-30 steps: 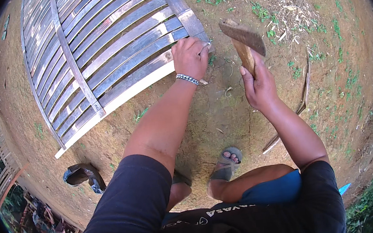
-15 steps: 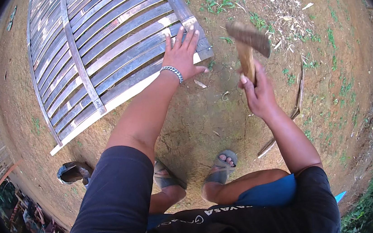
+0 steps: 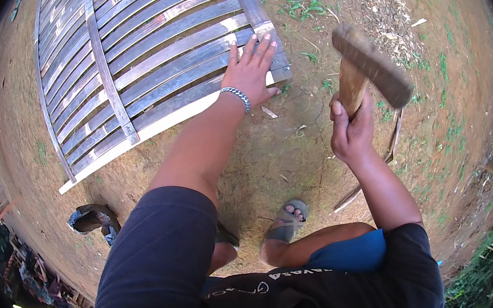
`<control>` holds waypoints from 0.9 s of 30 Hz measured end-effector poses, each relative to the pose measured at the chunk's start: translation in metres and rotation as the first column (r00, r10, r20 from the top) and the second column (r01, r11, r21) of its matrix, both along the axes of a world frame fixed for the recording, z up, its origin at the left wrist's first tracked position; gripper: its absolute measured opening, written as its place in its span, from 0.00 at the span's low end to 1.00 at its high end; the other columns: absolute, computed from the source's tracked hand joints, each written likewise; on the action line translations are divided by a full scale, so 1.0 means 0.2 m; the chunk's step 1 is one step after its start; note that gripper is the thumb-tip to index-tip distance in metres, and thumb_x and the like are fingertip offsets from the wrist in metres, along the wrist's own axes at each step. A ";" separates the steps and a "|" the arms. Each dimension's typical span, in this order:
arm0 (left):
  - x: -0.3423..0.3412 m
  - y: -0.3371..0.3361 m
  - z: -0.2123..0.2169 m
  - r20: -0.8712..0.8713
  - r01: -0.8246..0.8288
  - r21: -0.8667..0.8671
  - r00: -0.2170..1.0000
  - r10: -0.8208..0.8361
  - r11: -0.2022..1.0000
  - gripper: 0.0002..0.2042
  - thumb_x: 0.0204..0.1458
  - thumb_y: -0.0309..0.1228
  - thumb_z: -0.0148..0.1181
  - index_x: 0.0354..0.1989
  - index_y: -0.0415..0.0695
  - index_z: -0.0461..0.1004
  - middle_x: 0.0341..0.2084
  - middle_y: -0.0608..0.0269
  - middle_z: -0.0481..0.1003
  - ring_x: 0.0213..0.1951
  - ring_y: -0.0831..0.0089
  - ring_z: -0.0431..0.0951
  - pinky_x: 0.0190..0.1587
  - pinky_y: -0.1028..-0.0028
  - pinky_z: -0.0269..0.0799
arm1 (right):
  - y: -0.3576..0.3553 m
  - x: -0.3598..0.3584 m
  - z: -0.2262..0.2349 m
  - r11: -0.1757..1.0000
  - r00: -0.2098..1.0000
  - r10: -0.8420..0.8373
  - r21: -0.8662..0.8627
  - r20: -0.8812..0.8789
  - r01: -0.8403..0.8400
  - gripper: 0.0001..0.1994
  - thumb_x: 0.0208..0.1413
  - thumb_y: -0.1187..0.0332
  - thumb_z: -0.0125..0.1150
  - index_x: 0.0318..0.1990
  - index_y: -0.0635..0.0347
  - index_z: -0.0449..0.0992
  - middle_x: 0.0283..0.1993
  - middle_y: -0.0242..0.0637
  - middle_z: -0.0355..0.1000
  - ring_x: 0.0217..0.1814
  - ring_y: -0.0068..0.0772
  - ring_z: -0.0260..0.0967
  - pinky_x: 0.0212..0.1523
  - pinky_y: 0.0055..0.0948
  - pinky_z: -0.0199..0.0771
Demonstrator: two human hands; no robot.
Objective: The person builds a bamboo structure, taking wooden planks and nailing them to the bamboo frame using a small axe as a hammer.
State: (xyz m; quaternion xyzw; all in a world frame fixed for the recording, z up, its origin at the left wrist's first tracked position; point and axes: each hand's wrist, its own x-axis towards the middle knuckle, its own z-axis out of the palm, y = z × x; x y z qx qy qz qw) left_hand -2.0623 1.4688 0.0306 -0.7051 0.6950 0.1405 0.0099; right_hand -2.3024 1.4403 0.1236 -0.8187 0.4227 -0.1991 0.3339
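Panel: a slatted bamboo panel (image 3: 147, 62) lies flat on bare dirt, upper left, its near corner under the left hand.
Left hand: the left hand (image 3: 253, 72) now rests palm-down with fingers spread wide on the corner; a second ago it gripped the panel's edge.
Right hand: the right hand (image 3: 349, 131) is wrapped tight round the handle of a wooden mallet (image 3: 369, 66).
Change: the mallet has risen and tilted, head hanging over the dirt just right of the panel; this looks like a swing being readied.
Foot: a sandal (image 3: 287, 222) sits below.

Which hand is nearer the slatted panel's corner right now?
Left. The left hand lies flat on the slatted panel at its near corner; the right hand holds the mallet raised, off to the right.
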 end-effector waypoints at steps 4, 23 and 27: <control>-0.01 0.01 0.00 -0.002 0.008 0.008 1.000 -0.008 1.000 0.52 0.50 0.61 0.63 0.78 0.49 0.43 0.78 0.62 0.42 0.78 0.59 0.41 0.76 0.45 0.37 | 0.01 -0.01 0.03 0.976 0.888 0.086 0.216 -0.451 0.015 0.30 0.64 0.73 0.54 0.72 0.51 0.56 0.55 0.61 0.74 0.50 0.62 0.77 0.49 0.53 0.78; 0.02 0.01 -0.01 0.009 0.012 0.005 1.000 -0.012 1.000 0.51 0.51 0.57 0.64 0.78 0.50 0.43 0.78 0.63 0.42 0.78 0.60 0.41 0.76 0.45 0.39 | 0.00 -0.03 0.00 0.968 0.989 0.037 -0.242 -0.142 -0.071 0.27 0.66 0.71 0.52 0.71 0.62 0.55 0.52 0.62 0.75 0.48 0.61 0.78 0.48 0.49 0.78; 0.02 0.00 -0.01 0.012 -0.001 0.003 1.000 0.001 1.000 0.51 0.51 0.56 0.64 0.78 0.50 0.42 0.78 0.63 0.42 0.78 0.61 0.41 0.76 0.46 0.39 | 0.06 -0.06 -0.04 0.982 0.924 -0.003 0.174 -0.383 0.075 0.26 0.66 0.70 0.52 0.71 0.62 0.56 0.52 0.63 0.74 0.49 0.62 0.77 0.47 0.47 0.78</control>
